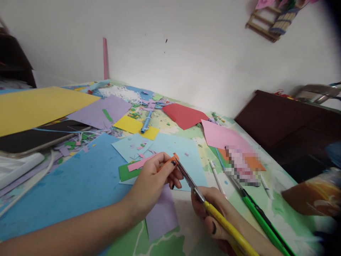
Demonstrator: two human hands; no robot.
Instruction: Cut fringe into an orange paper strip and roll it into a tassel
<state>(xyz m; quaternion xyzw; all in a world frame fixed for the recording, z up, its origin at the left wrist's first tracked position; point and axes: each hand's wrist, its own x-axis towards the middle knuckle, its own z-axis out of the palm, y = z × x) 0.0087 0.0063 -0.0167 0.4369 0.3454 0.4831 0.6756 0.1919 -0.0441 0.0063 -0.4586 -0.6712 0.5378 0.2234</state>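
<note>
In the head view my left hand (162,174) pinches a small strip of orange paper (175,156) between thumb and fingers. My right hand (213,209) is closed round the yellow handles of a pair of scissors (194,188). The blade tips reach up to the orange paper, touching it or very near it; I cannot tell if they are cutting. Beneath my left hand lie a green strip (128,173), a pink strip (138,163) and light blue sheets (186,156). A lilac piece of paper (162,217) is below my left wrist.
A green cutter knife (266,220) and a white pen (217,177) lie on the right. Pink paper (226,137) and red paper (185,115) are farther back. On the left are a phone (39,137), a yellow sheet (45,106) and many scraps. A cup (314,193) stands at the right edge.
</note>
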